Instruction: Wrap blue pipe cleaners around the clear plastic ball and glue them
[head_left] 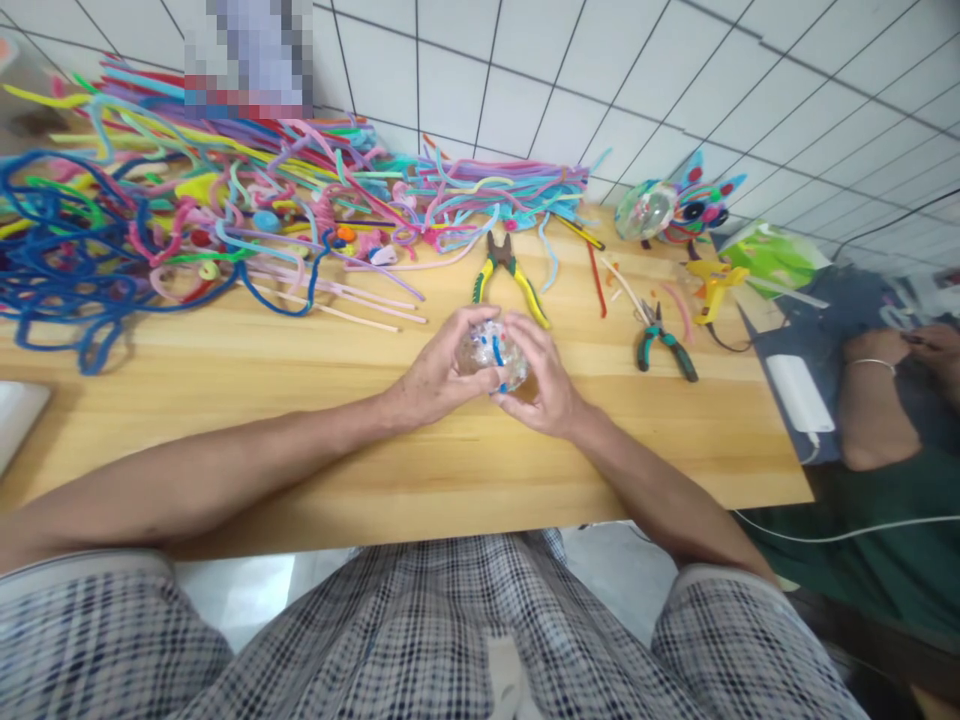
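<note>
A clear, shiny ball (486,345) with blue marks and small coloured specks sits between my two hands over the wooden table. My left hand (442,370) curves around its left side, the thumb across its front. From the right, my right hand (546,378) wraps it with bent fingers. Parts of the ball are hidden by my fingers. Just beyond it lie pliers with yellow-green handles (532,297), their jaws pointing away from me. Smaller pliers with teal-black handles (665,346) rest further right.
Many coloured pipe cleaners (247,180) cover the table's back left, with a blue tangle (67,260) in front. At the back right stand a decorated clear ball (646,210), a yellow glue gun (716,288) and a green bag (772,258). Another person's arm (874,410) is at far right.
</note>
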